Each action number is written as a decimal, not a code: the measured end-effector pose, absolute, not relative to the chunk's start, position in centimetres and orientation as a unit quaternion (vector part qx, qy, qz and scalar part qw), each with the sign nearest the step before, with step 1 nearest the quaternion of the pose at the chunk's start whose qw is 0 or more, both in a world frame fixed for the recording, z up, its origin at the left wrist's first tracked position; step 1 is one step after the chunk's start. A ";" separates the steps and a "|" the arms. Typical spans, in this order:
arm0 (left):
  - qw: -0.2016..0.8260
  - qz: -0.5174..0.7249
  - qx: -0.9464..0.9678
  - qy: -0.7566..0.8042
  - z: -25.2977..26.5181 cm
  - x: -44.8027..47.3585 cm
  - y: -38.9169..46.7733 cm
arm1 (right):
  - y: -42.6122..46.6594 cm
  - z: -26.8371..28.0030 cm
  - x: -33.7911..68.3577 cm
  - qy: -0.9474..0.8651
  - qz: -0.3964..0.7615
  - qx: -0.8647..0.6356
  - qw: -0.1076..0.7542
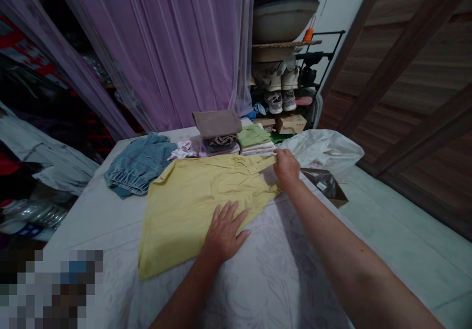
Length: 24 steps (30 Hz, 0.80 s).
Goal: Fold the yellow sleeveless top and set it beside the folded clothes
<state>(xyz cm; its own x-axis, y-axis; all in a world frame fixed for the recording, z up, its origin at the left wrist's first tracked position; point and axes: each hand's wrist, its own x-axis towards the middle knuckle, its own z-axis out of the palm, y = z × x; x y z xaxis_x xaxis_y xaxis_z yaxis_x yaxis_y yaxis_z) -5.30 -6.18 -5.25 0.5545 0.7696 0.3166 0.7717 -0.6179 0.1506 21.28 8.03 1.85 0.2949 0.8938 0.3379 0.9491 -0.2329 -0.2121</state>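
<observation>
A yellow garment (180,206) with a buttoned strap lies spread over the pale patterned cloth (265,270) of the table or bed. My left hand (226,233) rests on its near edge, fingers stretched and slightly apart. At the garment's right end, my right hand (286,166) is closed on the strap, pulling it out straight to the right. Behind the garment stand a pile topped by a brown folded cloth (217,124) and a pile topped by a green folded cloth (253,135). A crumpled denim garment (142,164) lies to the left, beside a small white and purple cloth (182,149).
A purple curtain (184,48) hangs behind the surface. To its right, a rack holds several shoes (282,100) and a large basin (283,19). A white plastic bag (320,147) and an open box (326,186) are off the right edge. Wooden doors (413,73) stand farther right.
</observation>
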 end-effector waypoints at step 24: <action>-0.032 -0.167 -0.876 -0.451 -4.7 -5.4 -6.2 | 1.0 -1.8 11.5 -0.777 0.118 -0.539 0.304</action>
<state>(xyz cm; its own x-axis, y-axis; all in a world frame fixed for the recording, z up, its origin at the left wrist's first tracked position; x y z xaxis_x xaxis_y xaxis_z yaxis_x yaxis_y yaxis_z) -5.41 -6.23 -4.69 0.5371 0.8010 0.2646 0.7797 -0.5911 0.2067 11.53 0.96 -1.82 -0.2339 0.9090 0.3450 0.7662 0.3908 -0.5102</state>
